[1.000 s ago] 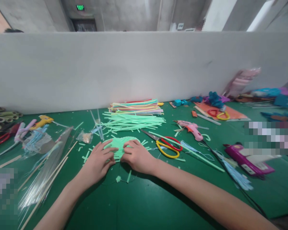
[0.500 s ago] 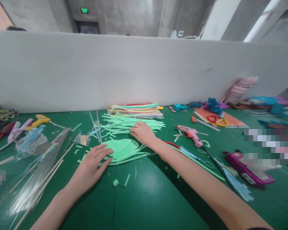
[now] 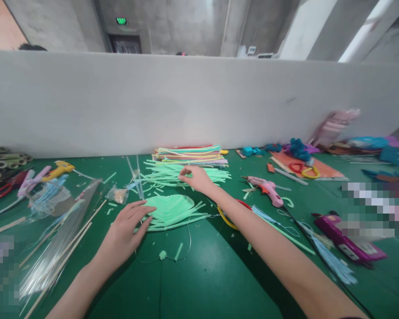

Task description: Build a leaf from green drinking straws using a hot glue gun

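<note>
Green straw fan point(image 3: 171, 209) under flat open left hand point(image 3: 126, 228); right hand point(image 3: 195, 178) pinching loose green straws point(image 3: 173, 173).

Light: bright, even, overhead | Shadows: soft, under forearms | Glare: mild sheen on green table point(image 3: 199, 274) | Edges: wide-angle bowing, blurred; pixelated patches.

The worktop point(image 3: 199, 274) has a smooth, slightly glossy green surface, the loose mint straws point(image 3: 173, 175) and the flat fan-shaped piece point(image 3: 169, 208) look like matt plastic, and the pink glue gun point(image 3: 266, 186) is glossy plastic.
</note>
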{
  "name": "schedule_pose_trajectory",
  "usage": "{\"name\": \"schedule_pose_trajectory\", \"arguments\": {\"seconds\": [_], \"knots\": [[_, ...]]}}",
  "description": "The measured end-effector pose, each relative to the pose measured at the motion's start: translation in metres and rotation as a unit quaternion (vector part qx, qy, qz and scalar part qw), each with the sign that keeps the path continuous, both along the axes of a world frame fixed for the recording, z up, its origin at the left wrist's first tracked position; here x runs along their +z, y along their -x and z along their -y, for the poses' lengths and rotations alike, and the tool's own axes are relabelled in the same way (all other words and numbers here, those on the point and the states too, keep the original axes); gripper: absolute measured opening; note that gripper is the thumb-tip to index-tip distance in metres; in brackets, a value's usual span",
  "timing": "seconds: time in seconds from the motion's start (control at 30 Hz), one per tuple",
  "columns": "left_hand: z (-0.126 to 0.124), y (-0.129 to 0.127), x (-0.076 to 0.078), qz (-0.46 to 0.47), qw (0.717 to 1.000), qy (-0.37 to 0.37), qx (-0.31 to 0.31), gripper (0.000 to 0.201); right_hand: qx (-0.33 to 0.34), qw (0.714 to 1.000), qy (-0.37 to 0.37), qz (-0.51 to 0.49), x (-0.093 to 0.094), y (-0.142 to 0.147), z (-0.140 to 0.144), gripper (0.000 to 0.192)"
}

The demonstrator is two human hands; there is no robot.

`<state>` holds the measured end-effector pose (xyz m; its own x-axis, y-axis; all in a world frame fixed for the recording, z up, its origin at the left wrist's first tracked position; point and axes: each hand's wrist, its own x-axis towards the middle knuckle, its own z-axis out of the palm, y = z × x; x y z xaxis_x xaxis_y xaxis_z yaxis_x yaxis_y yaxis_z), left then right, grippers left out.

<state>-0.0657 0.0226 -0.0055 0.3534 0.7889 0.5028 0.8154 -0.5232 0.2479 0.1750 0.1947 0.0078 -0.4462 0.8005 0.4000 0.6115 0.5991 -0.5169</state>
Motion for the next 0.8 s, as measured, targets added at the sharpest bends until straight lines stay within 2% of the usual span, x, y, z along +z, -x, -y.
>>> {"name": "schedule_pose_trajectory", "arguments": {"seconds": [0.07, 0.17, 0.2, 0.27, 0.3, 0.37, 0.43, 0.5, 0.53, 0.67, 0.8], "knots": [[0.000, 0.001, 0.000, 0.005, 1.000, -0.002, 0.010, 0.024, -0.011, 0.998, -0.002, -0.061, 0.013, -0.001, -0.002, 0.017], [0.000, 0.001, 0.003, 0.021, 0.999, 0.004, 0.027, 0.022, -0.029, 0.989, -0.021, -0.143, 0.043, -0.006, 0.005, 0.031], [0.001, 0.001, 0.004, 0.026, 0.999, 0.005, 0.032, 0.021, -0.038, 0.982, -0.035, -0.180, 0.055, -0.008, 0.012, 0.034], [0.000, 0.003, 0.008, 0.033, 0.999, 0.005, 0.041, 0.019, -0.026, 0.952, -0.074, -0.297, 0.077, -0.016, 0.033, 0.031], [0.000, 0.004, 0.010, 0.034, 0.998, 0.005, 0.043, 0.018, -0.009, 0.952, -0.087, -0.293, 0.085, -0.022, 0.046, 0.027], [0.000, 0.008, 0.014, 0.037, 0.998, 0.013, 0.041, 0.018, 0.030, 0.980, -0.099, -0.169, 0.093, -0.034, 0.077, 0.016], [0.001, 0.011, 0.017, 0.035, 0.998, 0.048, 0.023, 0.018, 0.084, 0.995, -0.043, 0.033, 0.087, -0.047, 0.107, 0.009], [0.002, 0.013, 0.020, 0.024, 0.995, 0.101, -0.007, 0.018, 0.109, 0.979, 0.018, 0.173, 0.073, -0.056, 0.132, 0.010], [0.003, 0.012, 0.021, 0.016, 0.992, 0.126, -0.024, 0.017, 0.100, 0.972, 0.031, 0.212, 0.065, -0.059, 0.141, 0.012], [0.008, 0.007, 0.023, -0.024, 0.979, 0.194, -0.065, 0.014, 0.056, 0.951, 0.033, 0.301, 0.040, -0.054, 0.159, 0.019], [0.009, 0.003, 0.021, -0.059, 0.977, 0.194, -0.071, 0.010, 0.067, 0.946, 0.002, 0.317, 0.024, -0.032, 0.161, 0.023]]}}
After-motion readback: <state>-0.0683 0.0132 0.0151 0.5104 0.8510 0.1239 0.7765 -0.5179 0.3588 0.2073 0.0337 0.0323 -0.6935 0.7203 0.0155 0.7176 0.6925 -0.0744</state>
